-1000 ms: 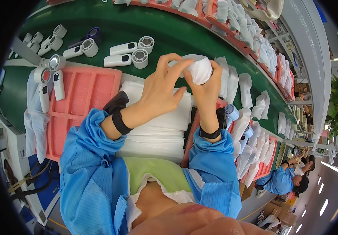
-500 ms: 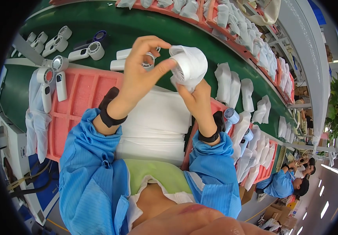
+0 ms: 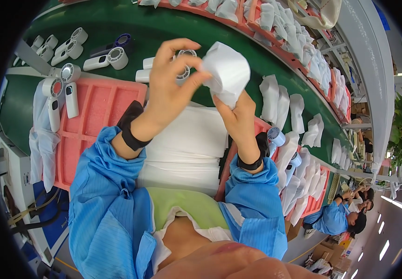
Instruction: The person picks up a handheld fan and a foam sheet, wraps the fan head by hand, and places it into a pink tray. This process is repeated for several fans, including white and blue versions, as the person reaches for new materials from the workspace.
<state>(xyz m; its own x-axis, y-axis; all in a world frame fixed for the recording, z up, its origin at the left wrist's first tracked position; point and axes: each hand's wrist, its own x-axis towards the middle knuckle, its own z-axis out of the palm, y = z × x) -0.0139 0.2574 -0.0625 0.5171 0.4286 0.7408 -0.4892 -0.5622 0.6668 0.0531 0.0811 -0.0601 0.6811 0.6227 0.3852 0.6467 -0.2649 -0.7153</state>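
Note:
In front of me is a handheld fan in a thin white bag (image 3: 230, 69), its round head now covered by the bag. My right hand (image 3: 239, 116) grips it from below, thumb on the near side. With curved thumb and fingers, my left hand (image 3: 172, 76) pinches the bag at its left edge. Below my hands lies a stack of flat white bags (image 3: 182, 149). Several bare white handheld fans (image 3: 117, 58) lie on the green work surface (image 3: 136, 28) beyond my left hand.
A pink divided tray (image 3: 94, 107) sits at left, with fans (image 3: 72, 100) at its edge. Bagged fans (image 3: 282, 107) lie at right, beside light blue fans (image 3: 275, 136). More pink trays (image 3: 189, 8) of bagged fans line the far side. A co-worker (image 3: 333, 218) sits far right.
The fan's grille showed at the bag's mouth earlier; the bag now covers it. The bagged fan has tilted and shifted slightly, with both hands still at it.

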